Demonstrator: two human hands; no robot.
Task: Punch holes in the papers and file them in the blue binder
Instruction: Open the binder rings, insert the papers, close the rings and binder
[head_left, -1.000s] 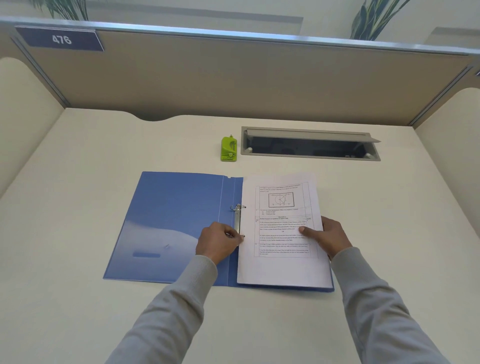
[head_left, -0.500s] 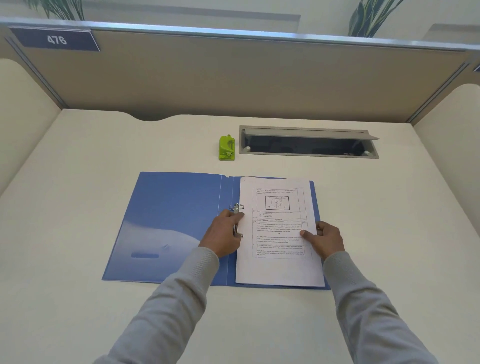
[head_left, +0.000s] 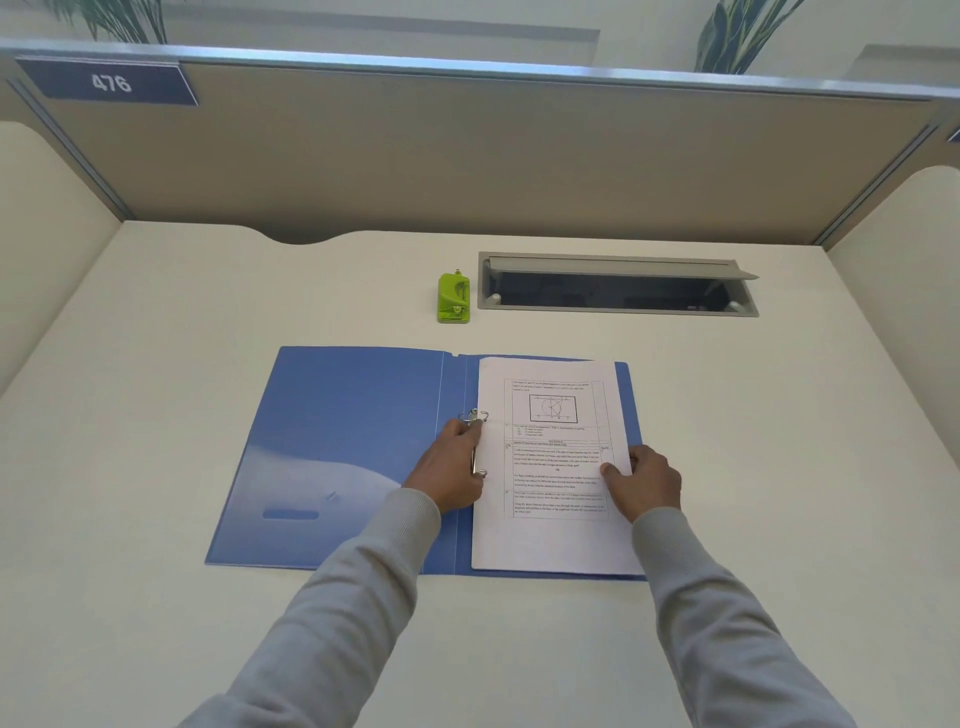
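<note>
**Inspector:** State of the hands?

**Recorder:** The left hand (head_left: 449, 470) has its fingers curled onto the ring mechanism (head_left: 475, 439) at the binder's spine. It grips the metal bar just near of the far ring. The right hand (head_left: 647, 483) pinches the right edge of the papers (head_left: 545, 540), with the thumb on the printed face and the other fingers curled at the edge. Both arms are in grey sleeves (head_left: 363, 597).

**Inspector:** Position of the papers?

**Recorder:** The stack lies flat on the right inner cover of the blue binder (head_left: 353, 441), with its left edge against the rings. I cannot tell whether the rings pass through punched holes, because the left hand covers part of that edge. The top sheet carries a boxed diagram and printed text too small to read.

**Inspector:** And the binder?

**Recorder:** It is open flat on the desk (head_left: 156, 415). The left cover shows a glossy reflection. A strip of the right cover shows past the stack's right edge.

**Inspector:** Surroundings?

**Recorder:** A green hole punch (head_left: 453, 299) stands on the far side of the binder, apart from it. It is just left of a grey cable recess (head_left: 618, 265) set in the desk with its lid raised. A beige partition (head_left: 467, 156) closes the far side. A number plate (head_left: 109, 83) reading 476 sits at the partition's upper left.
</note>
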